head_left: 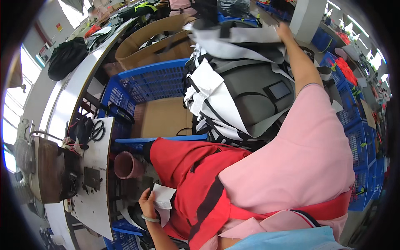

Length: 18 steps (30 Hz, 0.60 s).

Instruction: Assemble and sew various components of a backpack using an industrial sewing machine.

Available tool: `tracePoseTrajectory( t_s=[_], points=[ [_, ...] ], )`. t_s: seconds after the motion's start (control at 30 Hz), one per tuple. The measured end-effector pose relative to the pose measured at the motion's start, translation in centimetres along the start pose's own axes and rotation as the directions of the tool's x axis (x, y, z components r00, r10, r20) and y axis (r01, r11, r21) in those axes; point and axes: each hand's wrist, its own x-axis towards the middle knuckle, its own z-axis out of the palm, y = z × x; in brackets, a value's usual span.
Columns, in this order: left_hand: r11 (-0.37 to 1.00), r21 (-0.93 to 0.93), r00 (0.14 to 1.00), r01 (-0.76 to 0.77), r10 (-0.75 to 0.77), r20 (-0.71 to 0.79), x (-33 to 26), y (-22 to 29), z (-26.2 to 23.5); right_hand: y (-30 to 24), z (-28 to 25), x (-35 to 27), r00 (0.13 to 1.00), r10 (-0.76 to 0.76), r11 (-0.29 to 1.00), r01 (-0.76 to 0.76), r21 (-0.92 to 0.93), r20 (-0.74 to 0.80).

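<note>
Left hand (pixel 147 205) low beside red cloth apron (pixel 187 164), fingers closed on small white flat piece (pixel 164 195). Right hand (pixel 285 33) at far side of large heap of grey, black and white fabric pieces (pixel 252 89), fingers gripping edge of grey-white fabric panel (pixel 250 36) over heap. Slatted blue plastic crate (pixel 160 77) just left of heap.

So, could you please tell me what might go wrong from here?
The cloth piece in the right fingers could drag others off the tall, uneven pile. The scissors lie near the edge of the white table, so a bump might knock them off.
</note>
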Motion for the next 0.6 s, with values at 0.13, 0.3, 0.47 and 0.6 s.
tracePoseTrajectory(
  t_s=[0.13, 0.3, 0.47, 0.6],
  points=[
    [0.998, 0.056, 0.999, -0.008, 0.010, -0.043, -0.6, 1.9, -0.6, 1.0, 5.1, -5.0, 0.982, 0.163, 0.985, -0.167, 0.034, 0.096],
    [0.988, 0.153, 0.995, -0.029, 0.043, -0.093, -1.4, 2.7, -1.1, -6.5, -0.2, -2.4, 0.973, -0.195, 0.946, 0.221, -0.239, 0.127],
    [0.976, 0.198, 0.995, -0.087, 0.092, -0.021, -0.4, 3.1, 0.9, -17.9, -5.8, -5.0, 0.812, -0.413, 0.908, 0.404, 0.115, 0.412],
    [0.908, 0.364, 0.977, -0.208, 0.210, 0.034, -0.8, 3.2, 2.8, -21.0, -3.2, -9.1, 0.377, -0.285, 0.916, 0.378, 0.134, 0.881]
  ],
)
